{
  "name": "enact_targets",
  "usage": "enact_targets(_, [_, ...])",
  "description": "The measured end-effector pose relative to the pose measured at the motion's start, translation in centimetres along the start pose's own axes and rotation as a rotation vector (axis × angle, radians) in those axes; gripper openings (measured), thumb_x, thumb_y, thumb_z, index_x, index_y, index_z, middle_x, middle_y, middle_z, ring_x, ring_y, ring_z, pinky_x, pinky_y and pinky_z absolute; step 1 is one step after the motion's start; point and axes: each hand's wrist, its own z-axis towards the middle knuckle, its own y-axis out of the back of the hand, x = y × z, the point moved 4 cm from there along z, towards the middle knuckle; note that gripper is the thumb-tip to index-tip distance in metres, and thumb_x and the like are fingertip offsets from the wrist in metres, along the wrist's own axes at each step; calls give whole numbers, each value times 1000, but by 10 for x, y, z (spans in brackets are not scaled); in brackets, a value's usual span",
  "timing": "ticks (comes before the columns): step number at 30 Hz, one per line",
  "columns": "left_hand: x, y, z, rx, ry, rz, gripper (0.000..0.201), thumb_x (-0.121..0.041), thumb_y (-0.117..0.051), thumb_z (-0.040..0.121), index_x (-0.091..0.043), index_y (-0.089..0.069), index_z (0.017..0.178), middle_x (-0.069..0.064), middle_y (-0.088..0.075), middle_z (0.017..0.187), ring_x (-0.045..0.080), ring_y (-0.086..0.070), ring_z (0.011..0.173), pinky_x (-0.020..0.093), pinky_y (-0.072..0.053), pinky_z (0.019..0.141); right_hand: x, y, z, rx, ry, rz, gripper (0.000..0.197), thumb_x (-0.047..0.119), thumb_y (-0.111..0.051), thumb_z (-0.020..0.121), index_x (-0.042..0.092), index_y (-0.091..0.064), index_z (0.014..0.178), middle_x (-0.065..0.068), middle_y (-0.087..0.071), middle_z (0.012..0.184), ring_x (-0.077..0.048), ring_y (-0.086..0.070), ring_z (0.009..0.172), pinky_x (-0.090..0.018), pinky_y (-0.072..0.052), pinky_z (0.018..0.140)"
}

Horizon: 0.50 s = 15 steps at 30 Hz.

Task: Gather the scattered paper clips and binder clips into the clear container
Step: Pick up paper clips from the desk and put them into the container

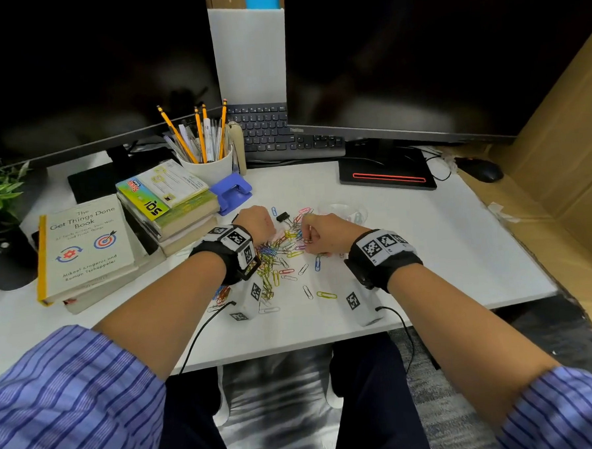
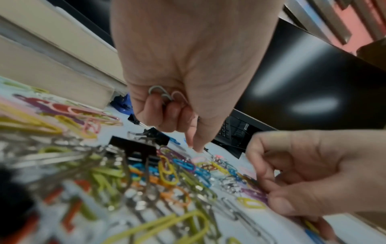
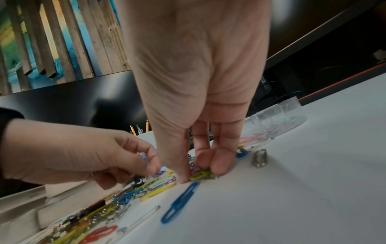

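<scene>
Right hand (image 3: 194, 99) pinches a yellow paper clip (image 3: 200, 175) lying flat; left hand (image 2: 177, 66) clutches several clips — their loops poking out.

Right of the paper clips (image 1: 282, 259) the worktop (image 1: 443, 251) lies bare toward its edge — a hand could pass there. Left of the clips a stack of books (image 1: 177, 210) walls the way, with a blue hole punch (image 1: 233, 191) just behind — the clear container (image 1: 343, 211) stands right of the clips.
</scene>
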Motion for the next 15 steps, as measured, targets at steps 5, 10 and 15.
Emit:
enact_targets(5, [0, -9, -1, 59, 38, 90, 44, -34, -69, 82, 0, -66, 110, 14, -67, 114, 29, -62, 108, 36, -51, 91, 1, -1, 3, 48, 10, -26, 21, 13, -58, 90, 15, -57, 110, 12, -45, 71, -4, -46, 59, -17, -41, 59])
enact_targets(10, [-6, -8, -1, 94, 65, 145, 36, -30, -71, 80, -2, -64, 100, 15, -68, 113, 29, -64, 106, 34, -52, 87, -4, -4, 10, 43, -58, 15, 22, 19, -68, 86, 13, -60, 106, 2, -54, 76, -13, -53, 56, -23, -48, 57])
enact_targets(15, [-8, -11, -3, 114, 50, 180, 25, -27, -62, 88, -3, -55, 92, 20, -63, 118, 32, -61, 110, 35, -50, 88, 0, -7, 14, 29, -51, -84, 18, 13, -60, 88, 10, -64, 105, -1, -59, 88, -7, -52, 63, -17, -42, 56])
